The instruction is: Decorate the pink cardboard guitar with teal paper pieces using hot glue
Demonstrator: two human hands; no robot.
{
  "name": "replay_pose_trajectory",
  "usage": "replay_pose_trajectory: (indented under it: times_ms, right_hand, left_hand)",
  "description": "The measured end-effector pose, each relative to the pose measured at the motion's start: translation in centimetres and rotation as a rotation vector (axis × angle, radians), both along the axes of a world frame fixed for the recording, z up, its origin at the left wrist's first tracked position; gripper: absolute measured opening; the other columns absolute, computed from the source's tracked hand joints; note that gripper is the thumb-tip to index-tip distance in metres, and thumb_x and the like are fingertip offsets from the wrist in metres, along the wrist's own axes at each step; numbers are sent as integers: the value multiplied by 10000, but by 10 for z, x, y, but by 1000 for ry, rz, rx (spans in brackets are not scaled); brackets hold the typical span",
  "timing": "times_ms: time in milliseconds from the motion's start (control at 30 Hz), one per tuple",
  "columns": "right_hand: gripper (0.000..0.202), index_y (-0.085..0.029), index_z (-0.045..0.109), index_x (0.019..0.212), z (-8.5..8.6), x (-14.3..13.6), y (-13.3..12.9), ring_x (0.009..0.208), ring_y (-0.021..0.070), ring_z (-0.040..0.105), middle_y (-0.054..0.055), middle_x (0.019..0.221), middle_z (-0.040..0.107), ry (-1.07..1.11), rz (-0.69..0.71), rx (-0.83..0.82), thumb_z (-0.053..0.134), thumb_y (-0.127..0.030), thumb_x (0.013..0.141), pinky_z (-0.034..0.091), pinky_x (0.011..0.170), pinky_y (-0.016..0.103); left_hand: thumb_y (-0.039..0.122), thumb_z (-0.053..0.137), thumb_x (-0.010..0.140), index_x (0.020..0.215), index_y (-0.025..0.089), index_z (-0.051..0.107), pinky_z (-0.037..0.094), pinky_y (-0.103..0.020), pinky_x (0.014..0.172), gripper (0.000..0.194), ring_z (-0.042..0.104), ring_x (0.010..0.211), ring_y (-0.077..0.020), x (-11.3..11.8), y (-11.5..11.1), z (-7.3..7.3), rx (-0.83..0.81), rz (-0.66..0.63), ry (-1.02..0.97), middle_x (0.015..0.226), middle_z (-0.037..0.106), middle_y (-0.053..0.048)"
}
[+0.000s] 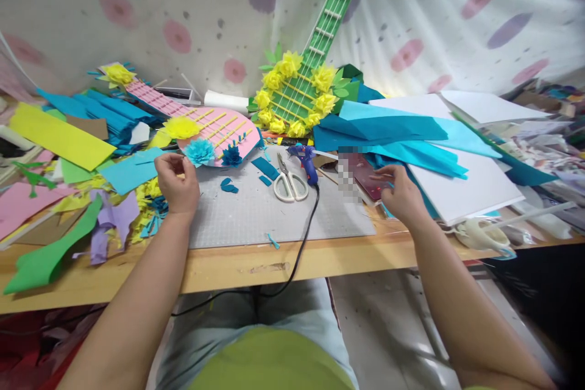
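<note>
My left hand (177, 184) is closed in a pinch beside the light blue paper flower (200, 151) on a pink paper guitar (247, 128). Whatever those fingers hold, if anything, is too small to make out. Over at the right, my right hand (404, 196) has its thumb and fingers apart, next to a dark red flat object (363, 175) that is partly blurred out. A speck of blue shows near its fingertips. Between the hands lie white-handled scissors (290, 186), a blue glue gun (305, 161) and dark teal paper pieces (265, 167).
A green paper guitar (292, 100) with yellow flowers leans at the back. Coloured paper scraps (114, 213) crowd the left. Blue crepe paper (379, 128) and white sheets (461, 186) cover the right. The black cord (302, 250) hangs over the table's front edge (269, 268).
</note>
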State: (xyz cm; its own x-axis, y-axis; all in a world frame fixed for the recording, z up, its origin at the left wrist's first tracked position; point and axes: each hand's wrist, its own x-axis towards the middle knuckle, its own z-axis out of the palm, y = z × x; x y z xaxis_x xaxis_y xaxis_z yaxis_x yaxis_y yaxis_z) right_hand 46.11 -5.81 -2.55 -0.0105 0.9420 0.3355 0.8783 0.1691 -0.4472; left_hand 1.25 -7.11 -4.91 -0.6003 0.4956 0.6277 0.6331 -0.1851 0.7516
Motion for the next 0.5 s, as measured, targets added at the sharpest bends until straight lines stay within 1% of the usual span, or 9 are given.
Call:
replay_pose_trajectory:
  times_ms: [133,233,333,433,500]
  right_hand:
    - [437,-239,464,1001,1,5,-16,978,260,653,67,990,693,-17,-4,-29,424,-60,604,502,768,368]
    - [447,-237,465,1007,-1,7,-21,966,261,658,60,985,699,-49,-10,-51,434,-70,594,500,760,364]
    - [445,-230,476,1002,-3,8,-24,945,256,664,58,974,700,-64,-7,-67,438,-76,587,503,749,362]
    - [436,-226,480,1014,-1,4,-25,935,243,658,61,967,692,-16,2,-2,435,-83,604,500,741,359]
    - [386,-224,489,998,3,-7,-25,910,238,649,68,948,678,18,2,55,447,-107,632,495,719,352]
  left_hand:
    - [208,487,799,879,202,400,400,-248,586,118,483,592,-110,0,1,-1,48,-40,4,713,459,25]
    - [211,468,816,887,204,396,379,-245,558,102,451,560,-107,-1,1,-1,23,-28,0,674,423,40]
    - [205,460,824,879,207,396,377,-245,571,85,446,558,-105,-2,1,-1,-18,-1,-6,661,407,46]
    - [204,466,826,882,202,409,370,-247,582,80,442,564,-106,-1,0,-1,-17,-1,3,668,414,41]
    - [220,471,834,902,194,434,363,-249,594,82,439,574,-108,0,-1,0,-13,-12,30,673,424,36]
